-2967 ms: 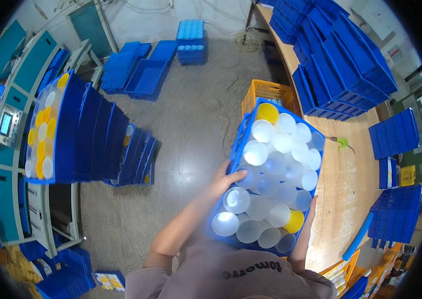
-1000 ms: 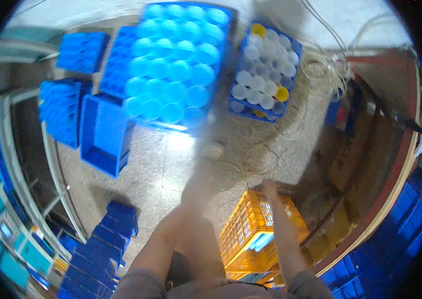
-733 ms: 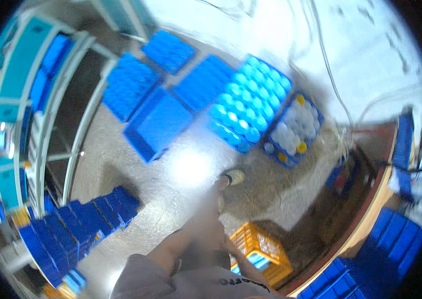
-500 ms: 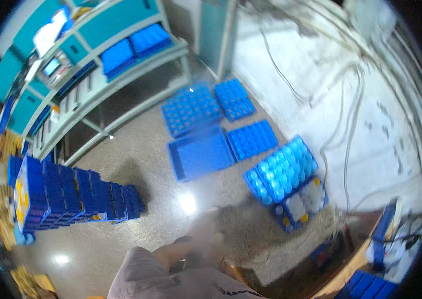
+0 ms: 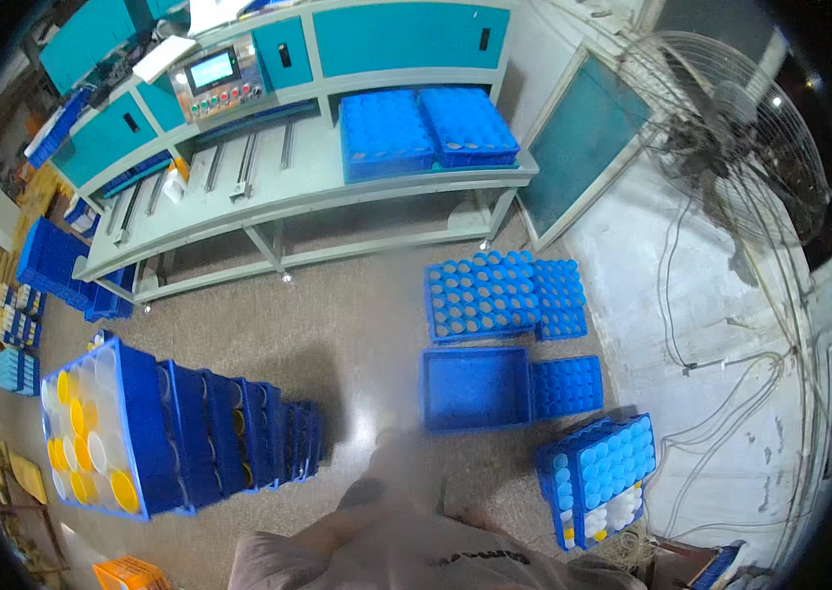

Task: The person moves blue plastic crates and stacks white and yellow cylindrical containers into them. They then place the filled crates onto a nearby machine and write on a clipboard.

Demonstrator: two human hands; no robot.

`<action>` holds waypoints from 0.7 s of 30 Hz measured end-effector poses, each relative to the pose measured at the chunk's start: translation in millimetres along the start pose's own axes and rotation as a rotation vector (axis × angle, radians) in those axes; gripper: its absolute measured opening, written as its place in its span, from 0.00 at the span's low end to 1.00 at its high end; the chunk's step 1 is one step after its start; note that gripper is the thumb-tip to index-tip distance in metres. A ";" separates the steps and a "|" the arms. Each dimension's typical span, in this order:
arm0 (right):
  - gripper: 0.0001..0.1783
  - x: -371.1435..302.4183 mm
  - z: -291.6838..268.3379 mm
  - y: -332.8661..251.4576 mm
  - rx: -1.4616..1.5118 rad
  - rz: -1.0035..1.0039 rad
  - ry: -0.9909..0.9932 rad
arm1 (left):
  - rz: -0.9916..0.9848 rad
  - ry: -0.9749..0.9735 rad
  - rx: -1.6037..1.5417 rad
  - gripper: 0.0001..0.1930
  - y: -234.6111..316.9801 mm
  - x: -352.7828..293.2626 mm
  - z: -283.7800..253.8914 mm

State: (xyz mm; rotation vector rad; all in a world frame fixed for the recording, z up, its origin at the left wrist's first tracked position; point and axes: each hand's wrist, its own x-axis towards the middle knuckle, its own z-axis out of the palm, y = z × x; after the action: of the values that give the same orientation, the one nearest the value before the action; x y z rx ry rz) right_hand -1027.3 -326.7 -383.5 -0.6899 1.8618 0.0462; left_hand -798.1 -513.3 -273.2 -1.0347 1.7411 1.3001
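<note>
At the lower edge my left forearm (image 5: 342, 526) reaches forward from a grey sleeve, its hand smeared and its fingers not distinguishable. Close to my body, my right hand (image 5: 475, 515) shows only in part, and its fingers are hidden too. Neither hand visibly holds anything. Ahead on the floor lies a blue crate (image 5: 475, 388) with its bare bottom showing. Behind it is a wider blue crate (image 5: 430, 305) filled with light-blue cups (image 5: 483, 295). Smaller groups of blue cups (image 5: 567, 385) stand beside both crates.
A tall stack of blue crates (image 5: 175, 438) holding white and yellow cups stands at left. Another cup-filled stack (image 5: 612, 457) is at right. A teal machine bench (image 5: 308, 197) carries two blue crates (image 5: 430, 157). A fan (image 5: 720, 128), hanging cables and an orange crate (image 5: 131, 573) are also present.
The view has turned and leveled, so the bench, floor crates and left stack appear shifted and straighter. The fan has come into view. No crate has visibly been moved.
</note>
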 end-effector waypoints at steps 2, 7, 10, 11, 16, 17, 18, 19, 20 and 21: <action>0.27 12.8 -17.3 -63.9 -0.096 -0.104 0.002 | 0.013 0.011 -0.001 0.23 -10.9 0.1 -45.8; 0.25 23.2 -87.5 -207.2 -0.017 -0.456 0.283 | 0.057 0.065 0.090 0.21 -34.7 0.2 -139.0; 0.20 39.3 -142.6 -278.3 -0.309 -0.487 0.423 | -0.001 0.255 0.320 0.20 -64.0 5.2 -199.0; 0.19 48.3 -163.4 -298.5 -0.153 -0.507 0.389 | -0.088 0.469 0.335 0.18 -70.9 7.2 -215.0; 0.15 109.9 -268.5 -395.4 0.009 -0.657 0.435 | -0.227 0.602 -0.065 0.23 -97.8 44.6 -336.0; 0.14 128.7 -294.2 -421.8 -0.002 -0.729 0.482 | -0.220 0.662 -0.128 0.21 -99.9 50.9 -360.0; 0.14 145.5 -319.1 -448.4 -0.024 -0.693 0.481 | -0.196 0.720 -0.225 0.20 -100.4 57.8 -386.7; 0.14 160.6 -344.1 -476.5 -0.007 -0.781 0.548 | -0.155 0.754 -0.267 0.17 -99.8 62.9 -415.3; 0.13 177.7 -374.3 -509.9 0.005 -0.801 0.588 | -0.094 0.839 -0.308 0.15 -95.0 67.5 -446.6; 0.14 193.5 -402.6 -546.1 -0.016 -0.791 0.584 | -0.076 0.923 -0.267 0.16 -86.7 75.4 -483.3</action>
State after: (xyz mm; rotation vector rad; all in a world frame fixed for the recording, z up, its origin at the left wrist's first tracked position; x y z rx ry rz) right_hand -1152.2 -1004.5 -232.7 -1.5229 1.9838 -0.7177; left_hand -790.3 -1010.0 -261.4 -2.0622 2.1506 1.0848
